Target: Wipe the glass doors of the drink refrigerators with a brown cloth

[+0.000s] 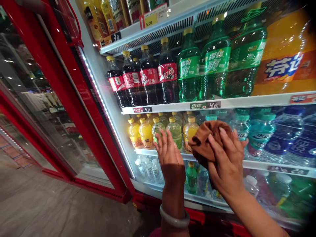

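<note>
My right hand (228, 158) holds a crumpled brown cloth (207, 140) in front of the shelf of smaller bottles. My left hand (169, 148), with a pale bangle at the wrist, is raised beside it, fingers extended and nothing in it. Behind my left hand stand yellow-capped bottles, among them a green-yellow one (174, 128) and an orange one (147, 133). Dark cola bottles (168, 74) and green bottles (189, 65) fill the shelf above. Turquoise-capped bottles (263, 131) stand right of the cloth.
A white shelf edge (170, 107) with price tags crosses above my hands. Large orange bottles (283, 49) stand at the upper right. An open red-framed door (81, 108) is at the left, over a grey floor (61, 207). Small clear bottles (148, 169) sit lower down.
</note>
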{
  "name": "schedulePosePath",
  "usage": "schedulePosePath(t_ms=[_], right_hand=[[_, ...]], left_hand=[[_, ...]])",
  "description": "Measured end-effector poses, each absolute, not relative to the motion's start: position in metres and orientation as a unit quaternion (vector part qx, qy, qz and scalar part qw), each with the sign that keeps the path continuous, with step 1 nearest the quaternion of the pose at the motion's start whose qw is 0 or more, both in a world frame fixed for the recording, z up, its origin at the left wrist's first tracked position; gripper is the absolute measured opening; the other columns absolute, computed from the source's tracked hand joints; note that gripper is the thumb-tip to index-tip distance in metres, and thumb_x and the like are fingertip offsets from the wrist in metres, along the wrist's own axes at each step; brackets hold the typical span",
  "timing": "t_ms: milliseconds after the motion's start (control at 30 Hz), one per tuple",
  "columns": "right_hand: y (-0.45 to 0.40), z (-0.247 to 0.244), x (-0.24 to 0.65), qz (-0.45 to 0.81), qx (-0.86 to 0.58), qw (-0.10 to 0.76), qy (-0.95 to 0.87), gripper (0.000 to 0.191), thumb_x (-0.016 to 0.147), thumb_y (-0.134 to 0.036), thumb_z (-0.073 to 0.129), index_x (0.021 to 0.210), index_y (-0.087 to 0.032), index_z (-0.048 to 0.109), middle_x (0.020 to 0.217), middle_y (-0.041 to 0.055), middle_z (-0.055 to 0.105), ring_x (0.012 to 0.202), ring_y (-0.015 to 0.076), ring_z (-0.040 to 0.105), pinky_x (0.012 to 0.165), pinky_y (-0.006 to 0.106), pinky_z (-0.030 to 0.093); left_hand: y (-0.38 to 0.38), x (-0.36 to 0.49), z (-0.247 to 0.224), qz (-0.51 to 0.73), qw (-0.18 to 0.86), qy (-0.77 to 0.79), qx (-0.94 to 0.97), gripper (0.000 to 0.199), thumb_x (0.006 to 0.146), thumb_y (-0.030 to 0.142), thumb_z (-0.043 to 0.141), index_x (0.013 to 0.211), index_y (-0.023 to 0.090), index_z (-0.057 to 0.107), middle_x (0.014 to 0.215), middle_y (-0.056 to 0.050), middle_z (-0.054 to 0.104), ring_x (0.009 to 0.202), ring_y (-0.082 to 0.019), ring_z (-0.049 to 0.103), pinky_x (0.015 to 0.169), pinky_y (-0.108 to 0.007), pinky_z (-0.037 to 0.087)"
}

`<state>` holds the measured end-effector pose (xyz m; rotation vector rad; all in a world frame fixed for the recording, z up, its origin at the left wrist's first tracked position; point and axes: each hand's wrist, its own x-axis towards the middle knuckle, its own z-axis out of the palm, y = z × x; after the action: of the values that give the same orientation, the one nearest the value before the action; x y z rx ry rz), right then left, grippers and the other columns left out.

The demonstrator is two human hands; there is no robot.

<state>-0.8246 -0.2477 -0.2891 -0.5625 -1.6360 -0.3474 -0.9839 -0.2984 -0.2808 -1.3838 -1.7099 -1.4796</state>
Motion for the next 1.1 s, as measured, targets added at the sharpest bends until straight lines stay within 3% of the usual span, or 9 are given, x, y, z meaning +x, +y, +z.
schedulePosePath(t_ms=[133, 300, 467, 633, 733, 833, 1000, 1100], right_hand=[[-0.241, -0.243, -0.856, -0.179, -0.224, 0.655, -0.699, 0.075, 0.095, -0.009, 0.054, 0.164, -0.035, 0.038, 0.169, 0.0035, 0.042, 0.163, 0.0363, 0.025, 0.13, 0.073, 0.015], [-0.251, -0.247, -0.905, -0.223, -0.187, 0.622, -0.727, 0.055, 0.101, -0.022, 0.057, 0.155, -0.027, 0.052, 0.155, 0.0029, 0.06, 0.165, 0.025, 0.021, 0.137, 0.055, 0.008], [-0.263, -0.299, -0.9, -0.183, -0.182, 0.587, -0.768, 0.053, 0.098, -0.008, 0.055, 0.147, -0.026, 0.061, 0.147, 0.0008, 0.067, 0.165, 0.018, 0.017, 0.138, 0.046, 0.006], [-0.259, -0.323, -0.859, -0.163, -0.179, 0.566, -0.788, 0.068, 0.096, -0.004, 0.054, 0.16, -0.025, 0.046, 0.156, 0.0066, 0.059, 0.164, 0.0272, 0.024, 0.136, 0.056, 0.012], [-0.25, -0.299, -0.855, -0.165, -0.2, 0.611, -0.748, 0.076, 0.094, -0.006, 0.058, 0.164, -0.03, 0.039, 0.168, 0.0068, 0.044, 0.164, 0.0328, 0.023, 0.134, 0.063, 0.014], [-0.244, -0.263, -0.875, -0.177, -0.202, 0.656, -0.705, 0.075, 0.094, -0.009, 0.057, 0.163, -0.032, 0.039, 0.17, 0.0058, 0.04, 0.164, 0.0335, 0.023, 0.132, 0.067, 0.013], [-0.248, -0.238, -0.918, -0.218, -0.166, 0.632, -0.725, 0.058, 0.102, -0.021, 0.055, 0.159, -0.027, 0.047, 0.162, 0.0046, 0.053, 0.165, 0.025, 0.019, 0.137, 0.055, 0.006], [-0.256, -0.257, -0.925, -0.218, -0.16, 0.594, -0.757, 0.064, 0.101, -0.018, 0.056, 0.163, -0.028, 0.041, 0.159, 0.0039, 0.057, 0.166, 0.0217, 0.015, 0.138, 0.052, 0.011]], left_hand=[[-0.296, -0.991, -0.283, -0.539, 0.248, -0.625, -0.507, 0.06, 0.108, 0.017, 0.034, 0.168, 0.021, 0.03, 0.176, -0.007, 0.026, 0.167, -0.024, 0.007, 0.138, -0.054, 0.013], [-0.294, -1.005, -0.289, -0.531, 0.237, -0.643, -0.498, 0.054, 0.107, 0.02, 0.043, 0.161, 0.019, 0.046, 0.17, -0.011, 0.043, 0.166, -0.026, 0.016, 0.138, -0.053, 0.014], [-0.303, -1.013, -0.287, -0.533, 0.229, -0.65, -0.49, 0.06, 0.108, 0.025, 0.043, 0.167, 0.022, 0.033, 0.177, -0.01, 0.024, 0.166, -0.026, 0.016, 0.138, -0.052, 0.012], [-0.31, -1.011, -0.284, -0.541, 0.223, -0.645, -0.492, 0.058, 0.109, 0.019, 0.03, 0.167, 0.023, 0.033, 0.176, -0.006, 0.027, 0.166, -0.022, 0.01, 0.138, -0.051, 0.014], [-0.309, -1.012, -0.283, -0.53, 0.222, -0.655, -0.49, 0.057, 0.109, 0.02, 0.031, 0.166, 0.019, 0.036, 0.175, -0.009, 0.028, 0.166, -0.023, 0.007, 0.138, -0.054, 0.01], [-0.305, -1.015, -0.284, -0.524, 0.226, -0.664, -0.484, 0.057, 0.108, 0.019, 0.033, 0.165, 0.019, 0.038, 0.175, -0.009, 0.03, 0.166, -0.024, 0.004, 0.137, -0.056, 0.008], [-0.305, -1.019, -0.287, -0.532, 0.222, -0.657, -0.486, 0.057, 0.103, 0.014, 0.039, 0.159, 0.019, 0.048, 0.17, -0.009, 0.043, 0.166, -0.024, 0.014, 0.138, -0.054, 0.012], [-0.306, -1.022, -0.29, -0.536, 0.21, -0.656, -0.488, 0.052, 0.105, 0.017, 0.043, 0.156, 0.022, 0.053, 0.162, -0.008, 0.054, 0.165, -0.024, 0.022, 0.138, -0.055, 0.015]])
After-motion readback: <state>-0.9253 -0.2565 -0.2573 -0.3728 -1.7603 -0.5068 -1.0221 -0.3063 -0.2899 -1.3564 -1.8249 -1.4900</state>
